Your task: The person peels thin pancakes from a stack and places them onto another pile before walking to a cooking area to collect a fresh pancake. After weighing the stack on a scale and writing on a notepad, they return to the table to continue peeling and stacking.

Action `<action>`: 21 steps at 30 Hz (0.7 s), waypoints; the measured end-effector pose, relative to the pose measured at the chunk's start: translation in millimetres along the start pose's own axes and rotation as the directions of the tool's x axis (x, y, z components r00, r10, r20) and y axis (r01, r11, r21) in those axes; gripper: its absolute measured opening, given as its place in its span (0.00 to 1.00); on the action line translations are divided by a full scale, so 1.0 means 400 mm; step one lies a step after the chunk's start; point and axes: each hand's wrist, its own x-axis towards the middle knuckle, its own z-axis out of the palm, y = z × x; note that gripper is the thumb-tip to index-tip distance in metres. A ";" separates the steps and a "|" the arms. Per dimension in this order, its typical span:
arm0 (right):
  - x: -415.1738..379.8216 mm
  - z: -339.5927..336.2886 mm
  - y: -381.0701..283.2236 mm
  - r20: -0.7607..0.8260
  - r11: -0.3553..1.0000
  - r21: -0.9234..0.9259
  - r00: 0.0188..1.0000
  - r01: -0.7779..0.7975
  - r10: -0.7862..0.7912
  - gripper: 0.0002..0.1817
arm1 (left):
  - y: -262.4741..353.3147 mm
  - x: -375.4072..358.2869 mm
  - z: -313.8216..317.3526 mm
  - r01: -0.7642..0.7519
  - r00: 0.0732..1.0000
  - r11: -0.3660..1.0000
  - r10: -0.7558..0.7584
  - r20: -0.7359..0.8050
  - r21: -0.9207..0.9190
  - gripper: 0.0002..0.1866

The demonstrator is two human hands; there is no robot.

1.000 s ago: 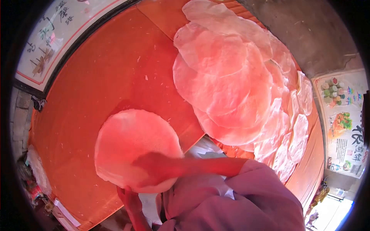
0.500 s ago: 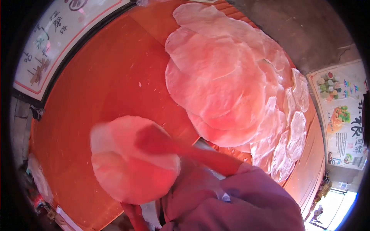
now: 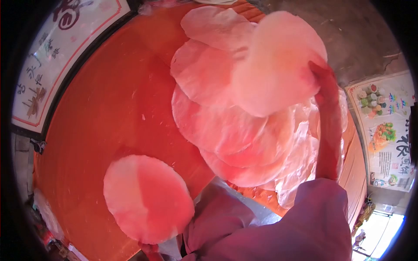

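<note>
The right hand (image 3: pixel 324 76) pinches one thin sheet (image 3: pixel 278 61) by its edge, raised over the spread sheets (image 3: pixel 217 126). The left hand (image 3: pixel 150 249), mostly hidden, supports the stack (image 3: pixel 146 198); its grip cannot be told. Step in hand: laying out. Next: lower flat, overlapping.

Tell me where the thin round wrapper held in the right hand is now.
In the head view, the thin round pinkish wrapper hangs at upper right, pinched by the right hand, above the overlapping spread wrappers on the orange table.

orange table (image 3: pixel 109 108) | calligraphy sign (image 3: pixel 56 48) far left | food poster (image 3: pixel 385 130) right
</note>
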 end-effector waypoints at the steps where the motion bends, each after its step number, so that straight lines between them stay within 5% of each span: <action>1: 0.010 -0.020 -0.028 0.006 1.000 -0.014 1.000 -0.026 0.026 0.15 | -0.001 -0.004 0.012 -0.025 0.999 0.998 0.027 -0.046 0.049 0.26; 5: 0.153 -0.071 -0.058 0.231 0.994 0.006 0.968 -0.106 0.101 0.17 | -0.021 0.018 0.073 -0.060 0.974 0.985 0.093 -0.209 0.160 0.26; 10: 0.554 -0.118 -0.035 0.682 0.919 0.171 0.715 -0.356 0.151 0.11 | -0.039 0.039 0.128 -0.063 0.955 0.973 0.124 -0.270 0.223 0.26; 12: 0.718 -0.125 -0.065 0.616 0.907 0.153 0.756 -0.392 0.223 0.13 | -0.042 0.046 0.143 -0.065 0.949 0.970 0.133 -0.285 0.235 0.26; 14: 0.800 -0.101 -0.112 0.086 0.982 0.041 0.980 -0.182 0.178 0.17 | -0.048 0.054 0.155 -0.068 0.945 0.968 0.141 -0.294 0.243 0.26; 16: 0.933 -0.242 -0.135 0.323 0.957 0.172 0.931 -0.233 0.169 0.14 | -0.051 0.060 0.160 -0.071 0.943 0.966 0.146 -0.300 0.247 0.27; 18: 0.931 -0.276 -0.084 0.295 0.965 0.224 0.953 -0.136 0.066 0.14 | -0.056 0.065 0.162 -0.075 0.941 0.966 0.151 -0.302 0.249 0.27; 19: 0.849 -0.241 -0.025 0.149 0.980 0.197 0.988 -0.004 -0.026 0.14 | -0.055 0.064 0.161 -0.075 0.940 0.965 0.153 -0.305 0.252 0.27; 21: 0.675 -0.182 0.079 -0.004 0.947 0.320 1.000 -0.025 0.027 0.10 | -0.053 0.063 0.161 -0.075 0.939 0.964 0.155 -0.308 0.255 0.27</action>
